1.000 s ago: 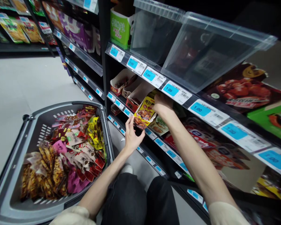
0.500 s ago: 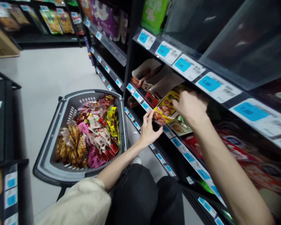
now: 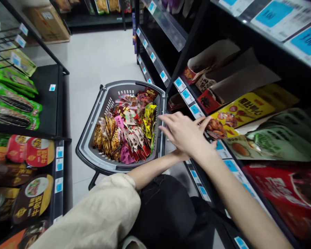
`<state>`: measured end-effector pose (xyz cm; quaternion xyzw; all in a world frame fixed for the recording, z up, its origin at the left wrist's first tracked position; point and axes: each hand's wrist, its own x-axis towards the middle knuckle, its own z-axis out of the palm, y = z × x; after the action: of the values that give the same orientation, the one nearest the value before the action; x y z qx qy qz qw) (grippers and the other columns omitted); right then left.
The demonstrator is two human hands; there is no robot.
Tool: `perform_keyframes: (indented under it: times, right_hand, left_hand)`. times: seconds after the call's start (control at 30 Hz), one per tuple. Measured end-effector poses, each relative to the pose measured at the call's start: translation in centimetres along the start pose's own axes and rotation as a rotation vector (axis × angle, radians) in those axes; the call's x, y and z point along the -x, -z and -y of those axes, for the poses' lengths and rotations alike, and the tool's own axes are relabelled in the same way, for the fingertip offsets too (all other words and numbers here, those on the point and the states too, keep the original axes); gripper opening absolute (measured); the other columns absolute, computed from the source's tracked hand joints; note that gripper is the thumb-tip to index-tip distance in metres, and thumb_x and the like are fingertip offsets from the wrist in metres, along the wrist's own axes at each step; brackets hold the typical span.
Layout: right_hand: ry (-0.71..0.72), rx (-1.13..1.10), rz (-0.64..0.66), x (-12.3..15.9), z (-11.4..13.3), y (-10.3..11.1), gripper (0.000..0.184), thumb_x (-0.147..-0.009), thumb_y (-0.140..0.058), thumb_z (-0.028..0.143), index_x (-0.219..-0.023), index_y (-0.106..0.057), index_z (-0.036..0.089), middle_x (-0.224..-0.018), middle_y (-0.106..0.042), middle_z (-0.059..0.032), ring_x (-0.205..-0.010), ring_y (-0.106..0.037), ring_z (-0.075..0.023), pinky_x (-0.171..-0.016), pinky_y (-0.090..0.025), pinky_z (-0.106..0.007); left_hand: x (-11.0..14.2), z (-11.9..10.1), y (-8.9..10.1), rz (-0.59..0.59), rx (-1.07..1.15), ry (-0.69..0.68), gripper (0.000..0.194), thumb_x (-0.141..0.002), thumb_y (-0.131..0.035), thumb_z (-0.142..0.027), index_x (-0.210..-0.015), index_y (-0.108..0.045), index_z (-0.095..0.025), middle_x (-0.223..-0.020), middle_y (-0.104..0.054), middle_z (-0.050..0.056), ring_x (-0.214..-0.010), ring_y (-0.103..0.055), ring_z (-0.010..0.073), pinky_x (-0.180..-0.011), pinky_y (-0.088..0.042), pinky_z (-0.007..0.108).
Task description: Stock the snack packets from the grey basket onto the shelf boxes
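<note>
The right hand is out from the shelf, crossing over the left arm and pointing left at the basket. Its fingers are long and apart, and I see nothing in it, but its palm is hidden. The left hand is mostly tucked behind it. A few of its fingertips show at the near end of the yellow box; I cannot tell if they grip it. The yellow box sits on the right shelf, just beside some pale green packs. This looks like the part between shelf and basket. With the arms crossed, I think any move needs care not to bump the left arm or tip the box. Half a second ago the right hand was over the box. Now it is farther left, while the left fingers are at the box's near end both times.
</note>
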<state>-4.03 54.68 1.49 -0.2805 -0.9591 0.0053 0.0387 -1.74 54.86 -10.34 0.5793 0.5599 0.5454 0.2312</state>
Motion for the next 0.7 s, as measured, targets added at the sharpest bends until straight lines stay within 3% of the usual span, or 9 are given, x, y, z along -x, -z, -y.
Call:
perform_keyframes:
  times: [0.1, 0.2, 0.3, 0.43, 0.57, 0.63, 0.7]
  right_hand:
    - [0.118, -0.025, 0.176, -2.6, 1.9, -3.7, 0.044, -0.110, -0.040, 0.040, -0.147, -0.055, 0.022, -0.135, -0.067, -0.0159, -0.116, -0.057, -0.0317, -0.089, -0.044, -0.040]
    - [0.091, -0.020, 0.246, -4.4, 3.4, -6.3, 0.040, -0.109, -0.042, 0.036, -0.141, -0.060, 0.019, -0.133, -0.066, -0.0194, -0.120, -0.057, -0.0335, -0.091, -0.042, -0.041]
    - [0.029, -0.001, 0.264, -5.6, 4.0, -7.7, 0.039, -0.107, -0.047, 0.031, -0.136, -0.063, 0.012, -0.132, -0.065, -0.0238, -0.124, -0.055, -0.0365, -0.096, -0.040, -0.044]
    - [-0.014, -0.030, 0.253, -6.2, 3.8, -8.5, 0.039, -0.105, -0.047, 0.021, -0.135, -0.063, 0.004, -0.132, -0.066, -0.0256, -0.125, -0.055, -0.0364, -0.099, -0.041, -0.044]
    - [-0.054, -0.154, 0.140, -5.6, 3.1, -8.6, 0.037, -0.103, -0.044, 0.014, -0.131, -0.065, 0.000, -0.130, -0.068, -0.0258, -0.122, -0.058, -0.0372, -0.098, -0.048, -0.047]
    - [-0.074, -0.299, -0.005, -4.8, 2.7, -8.4, 0.039, -0.103, -0.045, 0.015, -0.136, -0.063, 0.003, -0.135, -0.067, -0.0239, -0.123, -0.059, -0.0362, -0.099, -0.051, -0.049]
    - [-0.096, -0.510, -0.239, -3.7, 2.3, -7.9, 0.039, -0.103, -0.048, 0.016, -0.138, -0.063, 0.010, -0.138, -0.067, -0.0189, -0.125, -0.060, -0.0323, -0.106, -0.051, -0.049]
  left_hand:
    - [0.1, -0.3, -0.1, -0.013, 0.068, -0.025, 0.111, -0.079, -0.084, -0.027, -0.166, -0.015, -0.029, -0.163, -0.036, 0.018, -0.152, -0.042, 0.0349, -0.122, -0.047, 0.047]
    - [0.1, -0.4, 0.1, 0.021, 0.100, 0.021, 0.116, -0.081, -0.083, -0.029, -0.167, -0.006, -0.028, -0.164, -0.032, 0.020, -0.153, -0.042, 0.0337, -0.119, -0.051, 0.045]
    - [0.0, -0.3, 0.6, 0.052, 0.131, 0.042, 0.122, -0.079, -0.086, -0.030, -0.168, -0.003, -0.028, -0.165, -0.029, 0.021, -0.154, -0.040, 0.0337, -0.121, -0.049, 0.047]
    - [-0.1, -0.1, 0.8, 0.078, 0.176, 0.094, 0.124, -0.077, -0.087, -0.032, -0.167, -0.003, -0.037, -0.165, -0.029, 0.017, -0.152, -0.041, 0.0341, -0.108, -0.059, 0.048]
    - [-0.1, 0.4, 0.4, 0.092, 0.205, 0.083, 0.122, -0.076, -0.086, -0.035, -0.166, -0.005, -0.044, -0.166, -0.027, 0.015, -0.151, -0.043, 0.0356, -0.097, -0.063, 0.047]
    - [-0.1, 0.6, 0.1, 0.083, 0.196, 0.060, 0.121, -0.077, -0.085, -0.036, -0.166, -0.004, -0.044, -0.166, -0.028, 0.014, -0.149, -0.045, 0.0364, -0.097, -0.063, 0.048]
    - [-0.2, 0.8, 0.1, 0.071, 0.175, 0.040, 0.123, -0.077, -0.085, -0.034, -0.166, -0.001, -0.043, -0.166, -0.028, 0.015, -0.143, -0.051, 0.0355, -0.098, -0.063, 0.049]
